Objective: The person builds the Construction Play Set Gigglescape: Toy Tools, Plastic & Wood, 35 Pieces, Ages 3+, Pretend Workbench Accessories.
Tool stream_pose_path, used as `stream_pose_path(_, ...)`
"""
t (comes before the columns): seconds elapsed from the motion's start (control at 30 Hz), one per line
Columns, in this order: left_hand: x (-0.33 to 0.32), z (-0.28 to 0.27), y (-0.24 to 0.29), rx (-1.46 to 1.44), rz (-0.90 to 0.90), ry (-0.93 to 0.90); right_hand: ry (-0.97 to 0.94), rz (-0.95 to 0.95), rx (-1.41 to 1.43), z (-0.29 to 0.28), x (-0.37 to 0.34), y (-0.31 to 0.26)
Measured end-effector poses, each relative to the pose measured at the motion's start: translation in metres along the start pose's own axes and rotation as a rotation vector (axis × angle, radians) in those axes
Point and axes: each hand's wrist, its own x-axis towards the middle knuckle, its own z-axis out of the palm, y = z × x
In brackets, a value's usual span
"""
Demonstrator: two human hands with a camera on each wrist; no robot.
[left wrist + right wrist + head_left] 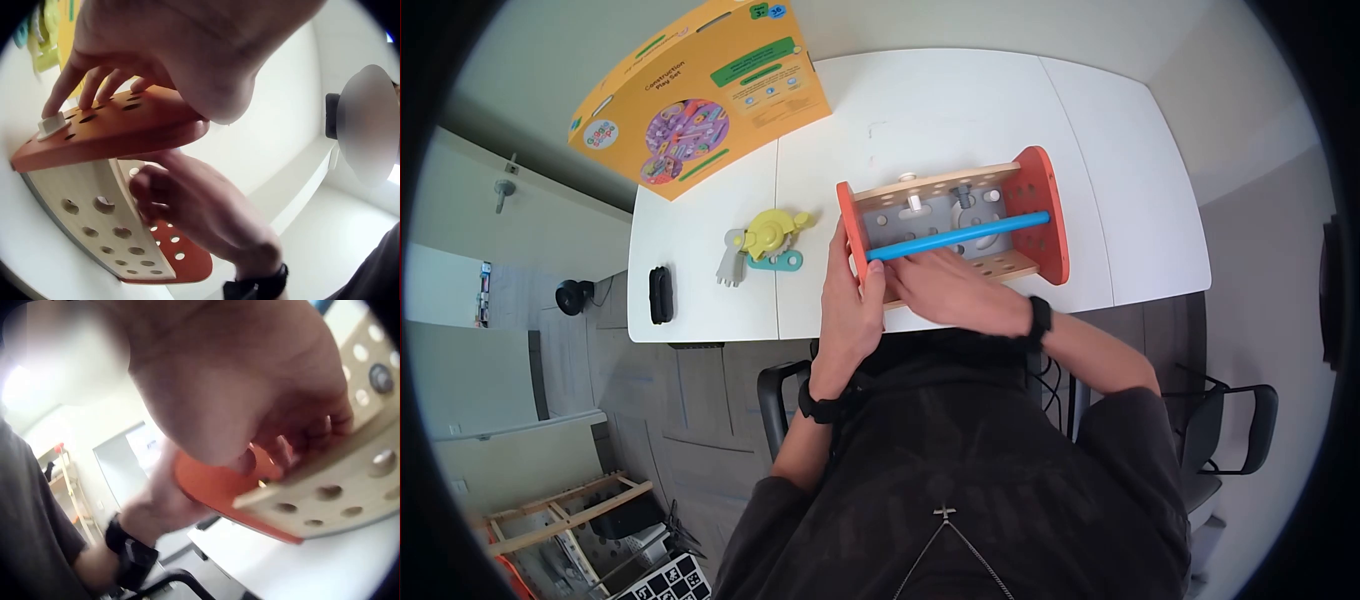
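A wooden toy toolbox with red end panels [1055, 215], hole-drilled side boards and a blue rod handle [960, 235] stands at the table's front edge. My left hand [850, 315] grips its left end panel [144, 122], fingers spread over the outer face and thumb on the inner side. One fingertip touches a cream peg head [53, 126] on that face. Under the rod, my right hand [955, 290] reaches into the box with bent fingers, close to the inside of the same panel. I cannot tell what its fingertips hold. White pegs [915, 203] and a grey bolt [963, 195] sit farther back.
Left of the toolbox lie a yellow toy tool [770, 232], a grey toy piece [730, 257] and a teal strip with holes [778, 261]. A black case [661, 295] is near the left edge. Behind them stands a large yellow play-set box [700, 90].
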Motion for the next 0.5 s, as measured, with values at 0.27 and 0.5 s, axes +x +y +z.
stream_pose_path(0.27, 0.002, -0.003, 0.009, 0.039, -0.017, -0.029, 0.695, 0.311, 0.031, -0.108, -0.12, -0.025)
stream_pose_path(0.5, -0.008, -0.002, -0.029, 0.204, 0.213, -0.062, 0.58, 0.545, 0.654, -0.083, -0.133, 0.034)
